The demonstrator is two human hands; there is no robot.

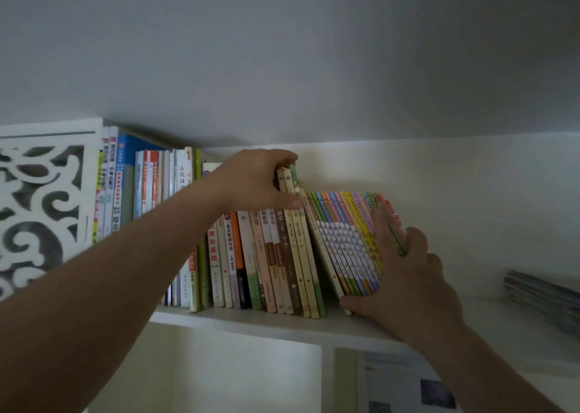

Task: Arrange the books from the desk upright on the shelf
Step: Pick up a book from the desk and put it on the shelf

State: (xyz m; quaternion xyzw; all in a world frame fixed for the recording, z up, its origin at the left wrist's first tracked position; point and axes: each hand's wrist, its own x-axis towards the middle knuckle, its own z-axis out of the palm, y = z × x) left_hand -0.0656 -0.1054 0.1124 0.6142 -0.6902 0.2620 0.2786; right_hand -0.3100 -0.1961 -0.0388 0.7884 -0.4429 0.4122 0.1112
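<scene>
White carved fretwork panel [40, 212] at far left, cut off by the frame edge. Next to it a row of upright books [150, 186] on the white shelf [251, 323], spines facing out, long axis vertical; the left forearm crosses in front and hides the lower part of many of them. Middle of the row, beige and brown paperbacks [282, 262] lean slightly, tops tipped left. Left hand [260, 182] grips the top edges of these, fingers curled over the tops, thumb pressed on a spine front; fingertips hidden behind the books. Just right, touching them, a set of thin pastel-spined books [345, 243], same series, tilted more strongly, tops leaning left, bottoms kicked out right, long axis diagonal, a small wedge gap at the base between them and the beige ones. Right hand [405, 274] holds this set: fingers laid flat up the outer right cover, thumb under the bottom front corner at the shelf board, so it clamps the bundle from the side. Spine text too small and blurred to read. Far right on the same shelf, well apart, a flat stack of magazines or booklets [543, 296], blurred, cut off by the frame. Below the shelf, a printed sheet [405, 384], partly hidden behind the right forearm, content unreadable.
</scene>
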